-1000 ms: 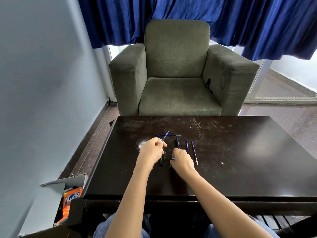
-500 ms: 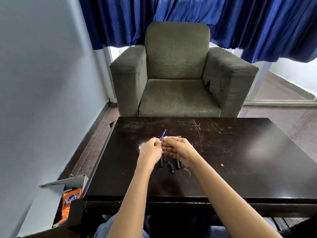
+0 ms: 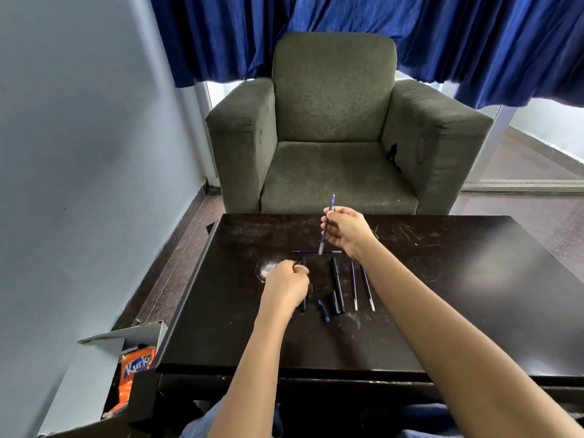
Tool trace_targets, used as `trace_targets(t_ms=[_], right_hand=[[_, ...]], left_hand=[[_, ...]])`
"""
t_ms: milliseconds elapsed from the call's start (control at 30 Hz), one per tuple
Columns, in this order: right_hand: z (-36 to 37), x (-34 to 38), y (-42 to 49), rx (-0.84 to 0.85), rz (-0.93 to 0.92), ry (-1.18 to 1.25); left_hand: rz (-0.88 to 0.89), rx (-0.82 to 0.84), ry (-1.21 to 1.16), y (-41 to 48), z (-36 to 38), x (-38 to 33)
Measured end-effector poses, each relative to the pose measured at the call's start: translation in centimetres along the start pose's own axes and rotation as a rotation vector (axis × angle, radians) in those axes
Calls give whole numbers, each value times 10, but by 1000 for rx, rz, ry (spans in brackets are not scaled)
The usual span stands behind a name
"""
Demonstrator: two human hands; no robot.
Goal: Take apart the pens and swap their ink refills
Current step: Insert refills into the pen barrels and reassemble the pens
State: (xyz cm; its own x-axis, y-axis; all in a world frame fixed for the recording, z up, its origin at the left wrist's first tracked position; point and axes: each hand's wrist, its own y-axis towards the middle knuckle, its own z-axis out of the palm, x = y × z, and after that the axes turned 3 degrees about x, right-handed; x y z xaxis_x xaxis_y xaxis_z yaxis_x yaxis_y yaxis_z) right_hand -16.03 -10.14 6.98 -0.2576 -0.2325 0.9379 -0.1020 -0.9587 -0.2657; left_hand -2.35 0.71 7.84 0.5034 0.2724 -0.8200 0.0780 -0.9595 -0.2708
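Note:
My right hand [image 3: 346,230] is raised over the far middle of the dark table [image 3: 442,311] and pinches a blue ink refill [image 3: 326,230], held nearly upright. My left hand [image 3: 288,286] rests lower on the table, fingers closed around a black pen barrel [image 3: 303,303]. To its right lie a black pen [image 3: 337,284], a short black pen part [image 3: 333,302] and a small blue pen part [image 3: 323,310]. Two more refills [image 3: 354,286] [image 3: 368,289] lie side by side. Another refill [image 3: 316,251] lies crosswise behind them.
A grey-green armchair [image 3: 335,131] stands just past the table's far edge, under blue curtains [image 3: 347,30]. A wall runs along the left. An open cardboard box [image 3: 126,338] with an orange snack packet [image 3: 134,371] sits on the floor by the table's near left corner.
The refill has passed from my left hand to my right, which lifted it up and away. My left hand dropped to the table onto the black barrel.

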Motion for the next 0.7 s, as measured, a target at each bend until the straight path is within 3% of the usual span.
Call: trace_targets(t_ms=[133, 233, 433, 700], right_hand=[[-7, -14, 40, -53, -281, -838], [-11, -30, 65, 42, -309, -1161], [-3, -49, 89, 93, -291, -1359], [2, -71, 96, 143, -260, -1376]], left_hand=[[-2, -2, 13, 3, 2, 3], [-1, -2, 29, 5, 2, 4], [0, -29, 51, 10, 2, 4], [-2, -41, 82, 8, 1, 2]])
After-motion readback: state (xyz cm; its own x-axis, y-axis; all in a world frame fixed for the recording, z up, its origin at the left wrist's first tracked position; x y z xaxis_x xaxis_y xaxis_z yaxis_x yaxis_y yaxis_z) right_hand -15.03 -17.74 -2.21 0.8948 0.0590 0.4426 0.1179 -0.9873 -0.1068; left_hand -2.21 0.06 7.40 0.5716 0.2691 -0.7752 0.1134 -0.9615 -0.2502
